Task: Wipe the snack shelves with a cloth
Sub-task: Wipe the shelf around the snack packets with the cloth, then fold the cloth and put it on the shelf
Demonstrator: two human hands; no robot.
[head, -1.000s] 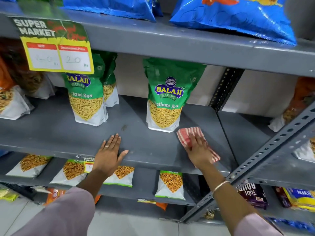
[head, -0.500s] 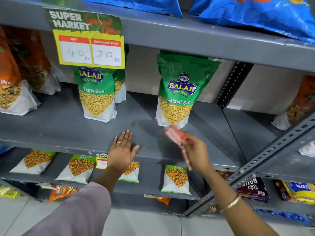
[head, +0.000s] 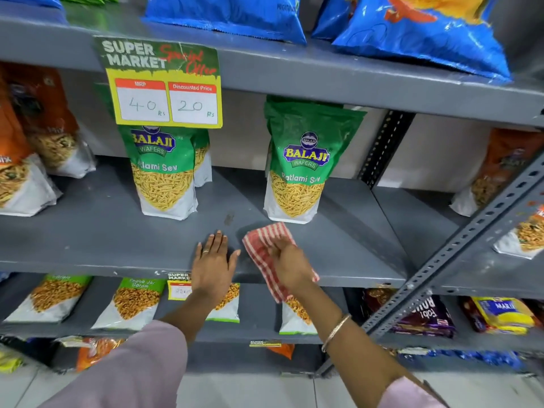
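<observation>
A grey metal shelf (head: 97, 240) runs across the middle of the view. My right hand (head: 290, 265) presses a red-and-white striped cloth (head: 262, 248) onto the shelf's front part, just below a green Balaji snack bag (head: 300, 169). Part of the cloth hangs over the shelf's front edge. My left hand (head: 213, 262) rests flat on the shelf with fingers spread, a hand's width left of the cloth. A dark smudge (head: 229, 219) marks the shelf just behind the two hands.
Another green snack bag (head: 163, 172) stands to the left under a yellow price tag (head: 166, 92). Orange bags (head: 26, 160) sit at far left, blue bags (head: 421, 33) on the shelf above. A slotted diagonal brace (head: 459, 254) crosses at right. Lower shelves hold several packets.
My right hand lifted the cloth off the shelf's right part, then set it down further left, close to my left hand. The left hand stayed flat on the shelf.
</observation>
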